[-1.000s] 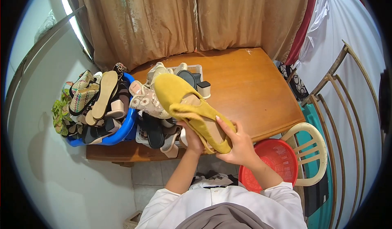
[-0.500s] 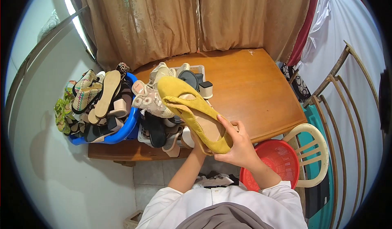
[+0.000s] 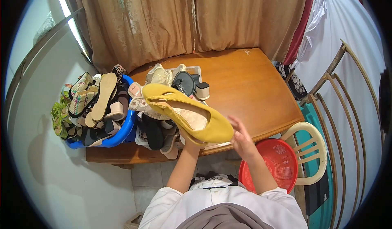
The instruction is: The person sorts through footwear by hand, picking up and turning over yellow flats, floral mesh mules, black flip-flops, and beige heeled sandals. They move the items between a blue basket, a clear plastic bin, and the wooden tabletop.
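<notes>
A pair of mustard-yellow shoes (image 3: pixel 218 125) is held up above the table's front edge, one against the other, toes pointing opposite ways. My left hand (image 3: pixel 190 138) grips them from below, with most of its fingers hidden behind the shoes. Just right of the nearer toe, my right hand (image 3: pixel 241 137) has its fingers apart and holds nothing. Behind the shoes, a white basket (image 3: pixel 141 138) of footwear stands on the wooden table (image 3: pixel 253 94), with a black sandal (image 3: pixel 184 83) and a black shoe (image 3: pixel 153 131) among its contents.
At the left, a blue basket (image 3: pixel 126 127) is heaped with sandals and heels. A red basket (image 3: pixel 281 163) sits below the table's right front, beside a cream plastic chair (image 3: pixel 322 153). A wooden rack (image 3: pixel 343 118) leans at the right. Brown curtains (image 3: pixel 228 16) hang behind the table.
My right hand has let go of the yellow shoes and moved off to their right. The shoes have turned, and the nearer toe now points right.
</notes>
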Demonstrator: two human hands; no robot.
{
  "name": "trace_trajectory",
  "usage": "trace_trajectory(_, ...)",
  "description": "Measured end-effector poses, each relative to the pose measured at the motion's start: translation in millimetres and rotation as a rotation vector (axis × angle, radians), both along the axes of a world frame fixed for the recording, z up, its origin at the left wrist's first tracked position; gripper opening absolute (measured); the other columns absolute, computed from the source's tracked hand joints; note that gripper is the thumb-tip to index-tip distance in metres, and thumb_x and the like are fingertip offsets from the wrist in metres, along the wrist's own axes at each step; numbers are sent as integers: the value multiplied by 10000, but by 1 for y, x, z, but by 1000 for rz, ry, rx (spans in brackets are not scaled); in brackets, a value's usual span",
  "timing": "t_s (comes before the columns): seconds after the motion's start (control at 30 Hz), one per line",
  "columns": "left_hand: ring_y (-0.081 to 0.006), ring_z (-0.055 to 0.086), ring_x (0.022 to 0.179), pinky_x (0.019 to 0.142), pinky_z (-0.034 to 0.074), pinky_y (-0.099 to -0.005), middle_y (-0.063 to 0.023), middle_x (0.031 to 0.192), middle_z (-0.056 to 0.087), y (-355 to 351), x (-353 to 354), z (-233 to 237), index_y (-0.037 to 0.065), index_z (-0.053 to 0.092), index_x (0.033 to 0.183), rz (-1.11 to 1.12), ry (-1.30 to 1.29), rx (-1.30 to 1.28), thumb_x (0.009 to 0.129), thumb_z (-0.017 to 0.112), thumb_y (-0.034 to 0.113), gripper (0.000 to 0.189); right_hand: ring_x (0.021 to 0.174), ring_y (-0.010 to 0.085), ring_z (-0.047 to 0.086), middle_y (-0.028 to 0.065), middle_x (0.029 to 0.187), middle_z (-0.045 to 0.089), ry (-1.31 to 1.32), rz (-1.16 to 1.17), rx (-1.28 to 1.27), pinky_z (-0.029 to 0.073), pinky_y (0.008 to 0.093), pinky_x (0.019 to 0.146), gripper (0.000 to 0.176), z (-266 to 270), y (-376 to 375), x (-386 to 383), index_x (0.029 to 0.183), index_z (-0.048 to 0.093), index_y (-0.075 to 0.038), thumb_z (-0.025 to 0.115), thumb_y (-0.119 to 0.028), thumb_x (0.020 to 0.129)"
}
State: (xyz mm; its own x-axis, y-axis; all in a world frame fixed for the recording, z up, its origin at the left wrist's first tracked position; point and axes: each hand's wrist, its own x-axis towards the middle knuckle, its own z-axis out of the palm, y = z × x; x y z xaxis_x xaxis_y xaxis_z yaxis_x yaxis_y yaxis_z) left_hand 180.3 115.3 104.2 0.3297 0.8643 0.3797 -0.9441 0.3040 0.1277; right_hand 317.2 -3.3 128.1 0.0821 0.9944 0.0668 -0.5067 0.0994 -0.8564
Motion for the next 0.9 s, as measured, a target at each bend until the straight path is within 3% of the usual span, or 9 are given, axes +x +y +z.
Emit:
trace_trajectory(0.03, -228, 429, 1192, 1007, 350, -428, -63, 1317, 418, -5, 2, 9, 83, 306, 1370, 54, 39, -19, 909, 397, 524, 645, 1133, 213, 479, 90, 1259, 426, 147, 180, -21, 409, 328, 915, 723, -8, 0, -1, 1359, 301, -100, 618, -450, 812)
trace_trajectory(0.13, -204, 362, 1248, 1048, 283, -404, -11, 1334, 404, -22, 9, 5, 163, 248, 1399, 195, 257, -168, 935, 347, 496, 580, 1134, 229, 494, 105, 1273, 458, 333, 157, -101, 416, 341, 914, 685, -5, -1, -14, 1329, 333, -85, 588, -478, 829)
trace_trajectory(0.2, -191, 352, 1256, 1053, 274, -410, 8, 1337, 401, -31, 18, -11, 216, 235, 1397, 305, 449, -167, 947, 301, 492, 532, 1117, 244, 517, 112, 1261, 488, 410, -1, -170, 451, 351, 889, 634, -3, 9, -10, 1295, 361, -51, 541, -466, 851)
trace_trajectory(0.3, -297, 439, 1178, 984, 343, -492, -62, 1318, 428, -32, 9, -11, 205, 333, 1334, 230, 338, -19, 908, 397, 483, 513, 1017, 231, 564, 102, 1193, 530, 592, -154, -262, 484, 302, 770, 536, 1, 20, 8, 1249, 408, -38, 526, -391, 863)
trace_trajectory(0.4, -393, 493, 1113, 905, 402, -602, -181, 1291, 433, -25, -22, 21, 201, 313, 1306, 67, 295, -103, 885, 385, 521, 533, 914, 190, 577, 91, 1083, 574, 457, -318, -260, 469, 284, 690, 459, -29, 21, 52, 1183, 468, -57, 536, -377, 862)
trace_trajectory(0.5, -350, 516, 1091, 841, 500, -505, -181, 1264, 433, -14, -35, 20, 125, 289, 1305, -11, 787, -19, 871, 502, 437, 576, 753, 96, 560, 0, 863, 599, 68, -481, -308, 404, 241, 541, 366, -28, 17, 89, 1039, 552, -112, 570, -412, 830)
trace_trajectory(0.57, -313, 537, 1060, 791, 545, -436, -175, 1235, 441, -17, -29, 11, 79, 286, 1296, -109, 1075, 44, 846, 605, 349, 614, 739, 102, 557, 4, 853, 595, -31, -562, -325, 422, 249, 569, 359, -30, 22, 103, 1036, 557, -87, 576, -385, 838)
trace_trajectory(0.67, -274, 537, 1050, 829, 520, -407, -163, 1232, 438, -34, -13, 13, 48, 264, 1298, -52, 1244, 174, 770, 723, 238, 725, 652, 93, 539, 7, 812, 588, -140, -674, -330, 400, 235, 506, 359, -17, 29, 110, 1012, 564, -61, 591, -376, 842)
trace_trajectory(0.9, -214, 592, 935, 739, 526, -340, -187, 976, 577, -43, 11, 4, -34, 344, 1129, 327, 1736, 587, 601, 837, 378, 831, 650, 94, 565, 28, 779, 607, -348, -636, -246, 445, 224, 544, 353, 2, 37, 135, 953, 593, -32, 612, -367, 843)
